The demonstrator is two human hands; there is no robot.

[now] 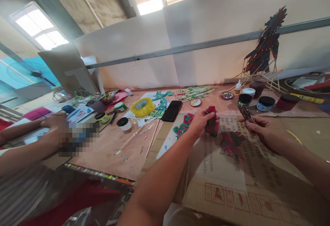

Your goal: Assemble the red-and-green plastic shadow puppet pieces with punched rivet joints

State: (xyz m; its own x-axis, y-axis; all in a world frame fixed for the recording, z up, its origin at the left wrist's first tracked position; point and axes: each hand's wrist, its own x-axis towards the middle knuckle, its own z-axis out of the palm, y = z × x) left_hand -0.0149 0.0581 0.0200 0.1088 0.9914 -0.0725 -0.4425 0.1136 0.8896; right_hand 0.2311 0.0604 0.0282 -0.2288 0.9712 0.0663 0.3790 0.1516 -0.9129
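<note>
My left hand (205,117) pinches a small red piece with dark green paint (211,124) upright above the cardboard. My right hand (263,129) is closed around a dark, stained tool (244,111), whose head points up toward the paint jars; it looks like pliers, but its exact kind is unclear. Between the hands, a flat red-and-green painted cutout (231,144) lies on the printed cardboard sheet (213,174). Left of my left hand, more green-and-red cutouts (183,126) rest on white paper.
Paint jars (265,104) and a small glue bottle (237,87) stand behind my right hand. A tall painted figure on sticks (269,43) rises at the back right. A phone (172,110) and yellow tape roll (142,107) lie left. Another person's arm (31,147) reaches in from the left.
</note>
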